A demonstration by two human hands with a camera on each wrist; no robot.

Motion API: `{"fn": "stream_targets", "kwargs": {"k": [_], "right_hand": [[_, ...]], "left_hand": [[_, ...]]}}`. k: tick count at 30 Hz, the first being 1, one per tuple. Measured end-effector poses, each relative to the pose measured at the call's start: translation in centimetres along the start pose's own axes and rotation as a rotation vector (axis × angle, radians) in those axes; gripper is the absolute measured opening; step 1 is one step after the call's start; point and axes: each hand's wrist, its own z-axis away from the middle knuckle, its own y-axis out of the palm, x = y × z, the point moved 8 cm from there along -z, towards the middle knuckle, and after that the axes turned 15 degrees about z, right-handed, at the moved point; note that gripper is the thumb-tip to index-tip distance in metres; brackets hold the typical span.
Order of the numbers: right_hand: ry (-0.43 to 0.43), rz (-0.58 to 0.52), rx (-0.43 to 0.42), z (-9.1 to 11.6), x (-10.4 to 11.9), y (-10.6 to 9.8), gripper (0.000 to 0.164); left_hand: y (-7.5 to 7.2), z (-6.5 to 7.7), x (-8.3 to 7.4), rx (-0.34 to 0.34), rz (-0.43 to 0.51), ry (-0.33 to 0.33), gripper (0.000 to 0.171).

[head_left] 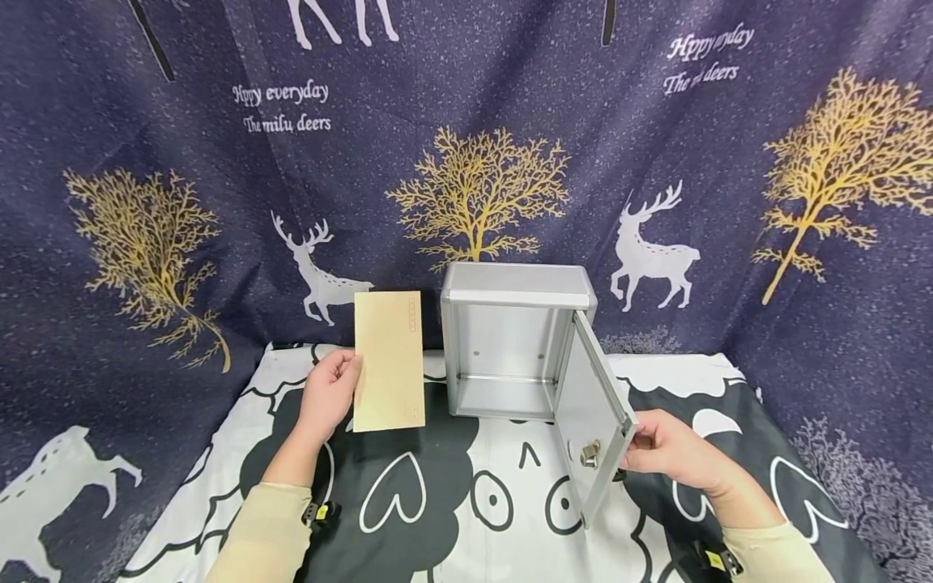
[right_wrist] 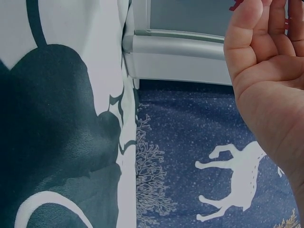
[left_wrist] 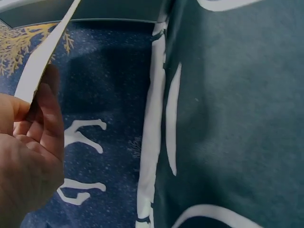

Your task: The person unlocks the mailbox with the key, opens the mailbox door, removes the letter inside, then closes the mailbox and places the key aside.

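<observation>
My left hand [head_left: 330, 390] pinches a tan paper envelope [head_left: 389, 360] by its left edge, thumb in front and fingers behind. The envelope stands upright above the table, with small red printed boxes at two corners. To its right is a silver metal mailbox [head_left: 517, 283], its inside bare. The mailbox door [head_left: 589, 389] is swung out toward me on the right, a lock [head_left: 590, 453] on its inner face. At the door's outer edge, my right hand [head_left: 674, 449] grips it, its fingertips partly hidden behind the panel. The left wrist view shows the envelope [left_wrist: 45, 54] nearly edge-on.
A black and white patterned cloth [head_left: 503, 542] covers the table. Behind it hangs a dark blue curtain [head_left: 466, 97] printed with deer and golden trees. The open door juts out over the right half of the table.
</observation>
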Motion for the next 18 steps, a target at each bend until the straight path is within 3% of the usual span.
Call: {"fn": "stream_targets", "kwargs": {"k": [7, 18], "right_hand": [[0.001, -0.009, 0.002, -0.1, 0.1, 0.0, 0.05], [0.003, -0.021, 0.005, -0.1, 0.3, 0.1, 0.05]], "left_hand": [[-0.2, -0.2, 1.6, 0.057, -0.059, -0.074, 0.029], [-0.1, 0.0, 5.2, 0.14, -0.011, -0.25, 0.029]]}}
